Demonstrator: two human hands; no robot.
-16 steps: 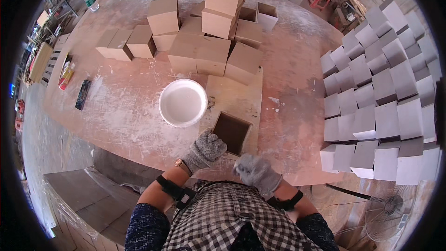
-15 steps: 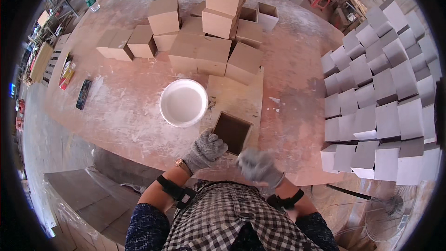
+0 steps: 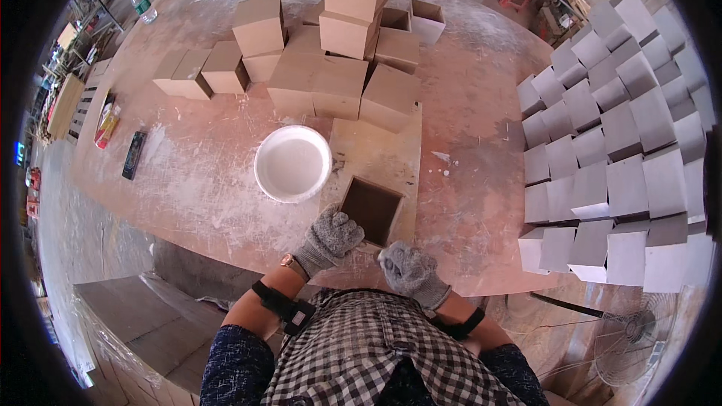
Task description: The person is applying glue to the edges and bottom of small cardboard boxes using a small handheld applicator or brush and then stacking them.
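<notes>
An open-topped brown cardboard box (image 3: pixel 371 212) stands on a thin wooden board (image 3: pixel 376 152) at the near side of the table. My left hand (image 3: pixel 335 237), in a grey knit glove, is closed on the box's near left edge. My right hand (image 3: pixel 412 274), gloved alike, is curled closed just off the box's near right corner. A small pale bit shows at its fingertips, too small to name. A white round tub (image 3: pixel 293 164) with white contents stands left of the box, beside the board.
Plain brown boxes (image 3: pixel 338 83) are stacked behind the board. Rows of whitish boxes (image 3: pixel 609 146) fill the right side. A black oblong thing (image 3: pixel 134 155), a red-yellow package (image 3: pixel 107 126) and a plastic bottle (image 3: pixel 142 4) lie or stand at left. A fan (image 3: pixel 635 331) sits low at right.
My right hand, blurred before, has moved slightly left and down and is now sharp. The left hand keeps its hold on the box. The whole view has shifted a little.
</notes>
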